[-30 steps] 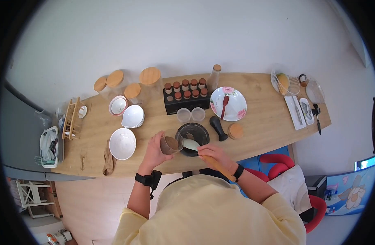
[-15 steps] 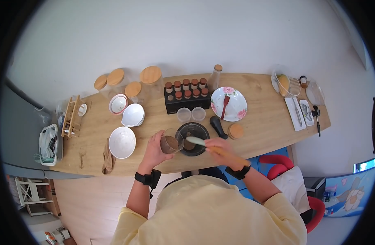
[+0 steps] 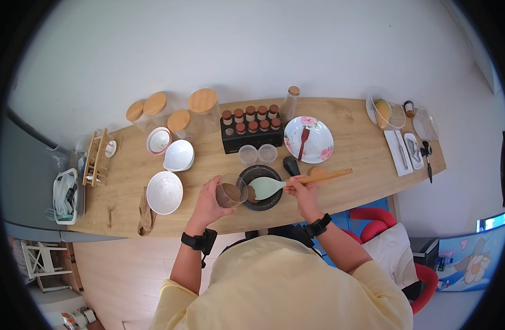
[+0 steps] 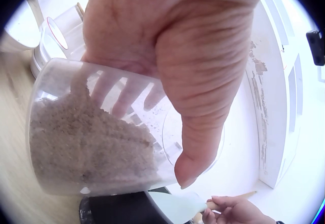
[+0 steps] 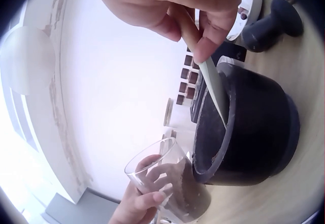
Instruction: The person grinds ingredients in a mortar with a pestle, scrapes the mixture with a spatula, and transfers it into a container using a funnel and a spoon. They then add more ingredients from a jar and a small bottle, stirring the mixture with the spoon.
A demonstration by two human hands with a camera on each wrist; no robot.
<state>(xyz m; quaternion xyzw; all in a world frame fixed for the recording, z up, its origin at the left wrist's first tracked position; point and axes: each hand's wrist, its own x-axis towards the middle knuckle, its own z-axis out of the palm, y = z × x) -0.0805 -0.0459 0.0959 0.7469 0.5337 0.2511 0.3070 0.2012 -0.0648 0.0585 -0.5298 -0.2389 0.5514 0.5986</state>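
Note:
My left hand holds a clear glass jar, tilted, beside the left rim of a black mortar. Brown powder fills much of the jar and slopes along its wall. In my right hand, thumb and fingers pinch the wooden handle of a spatula near its pale green head. That head dips into the mortar's mouth, its edge close to the inner wall in the right wrist view. Some brown matter shows inside the mortar. A black pestle stands on the table just behind the right hand.
Behind the mortar are two small clear cups and a black rack of spice jars. A flowered plate with a red brush lies to the right. White bowls and wood-lidded jars stand left.
The spatula head swung away from the jar, turned edge-on, then lowered flat over the mortar. Its handle now points right instead of toward the body. The left hand and jar stay nearly still.

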